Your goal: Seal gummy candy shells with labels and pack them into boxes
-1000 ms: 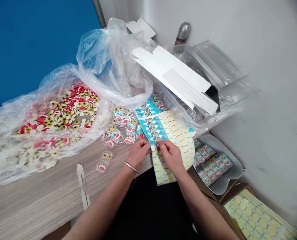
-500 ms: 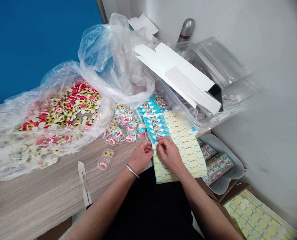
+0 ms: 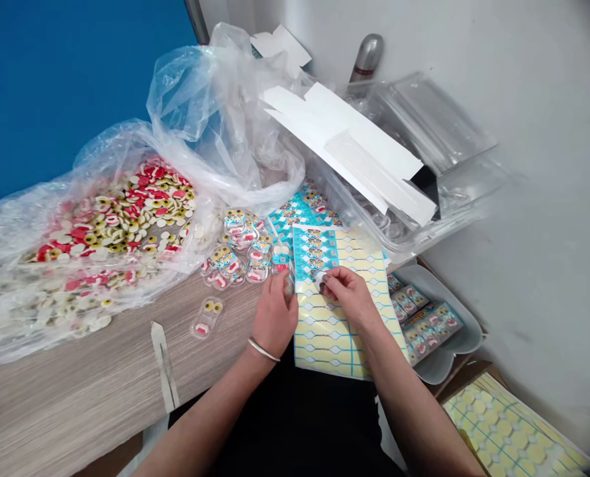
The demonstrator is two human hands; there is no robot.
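A sticker sheet (image 3: 347,318), blue printed stickers at its top and bare yellow backing below, hangs over the table's front edge. My right hand (image 3: 347,295) pinches a small sticker at the sheet's blue rows, fingers closed. My left hand (image 3: 273,311) rests at the sheet's left edge with fingers curled; something small and clear seems to sit under its fingertips, too hidden to name. A pile of small clear blister packs (image 3: 242,255) with cartoon faces lies just left of the hands. One single pack (image 3: 208,317) lies apart on the wooden table (image 3: 76,397).
A large clear bag (image 3: 106,225) of red, yellow and white pieces fills the left. White card strips (image 3: 354,149) lie across clear plastic trays (image 3: 424,165) at the right. Below the table a white tray (image 3: 438,331) holds finished packs, beside used backing sheets (image 3: 513,430). A narrow strip (image 3: 164,364) lies near the edge.
The sticker sheet has swung round and shifted right, now lying straighter. My right hand moved up to the blue rows and pinched a sticker; my left hand slid up along the sheet's left edge.
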